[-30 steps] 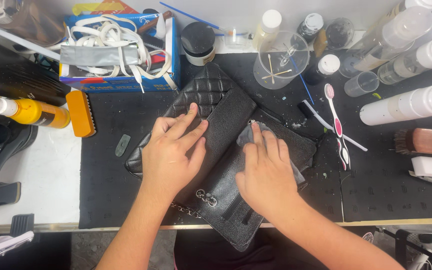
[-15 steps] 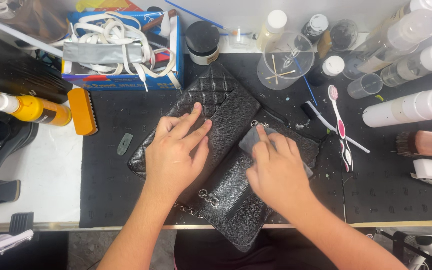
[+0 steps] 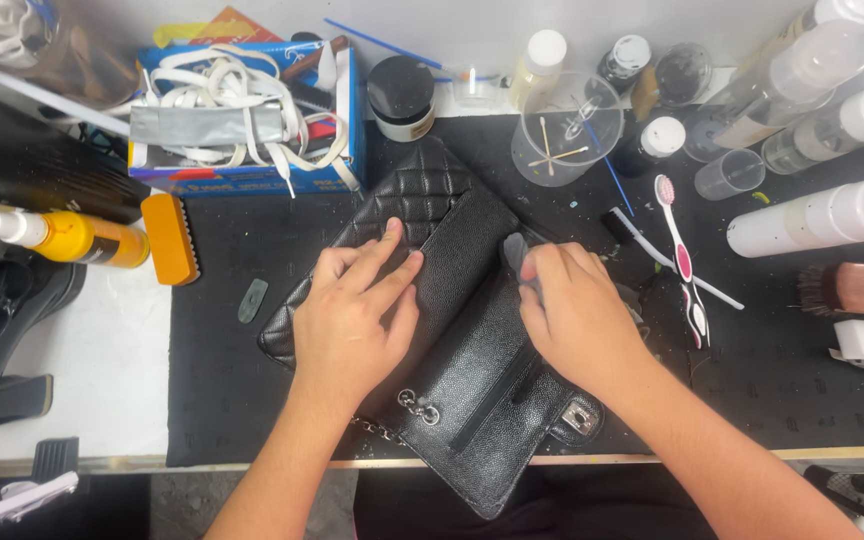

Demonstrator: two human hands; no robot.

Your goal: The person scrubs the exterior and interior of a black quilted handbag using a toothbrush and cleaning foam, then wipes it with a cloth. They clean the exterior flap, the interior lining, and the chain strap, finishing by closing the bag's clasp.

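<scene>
Since the earlier frames the right hand has been slid up the open flap toward the fold, while the left hand has stayed pressed in place.

In the head view, a black quilted handbag is laid open on the black mat at the near edge of the counter, its chain trailing at the front. The left hand is spread flat, fingers extended, on the quilted part. The right hand is curled, its fingers pressed together on a small grey cloth held against the bag's inner flap. A pink-and-white toothbrush is seen just right of the bag, and a yellow spray bottle well apart on the left.
</scene>
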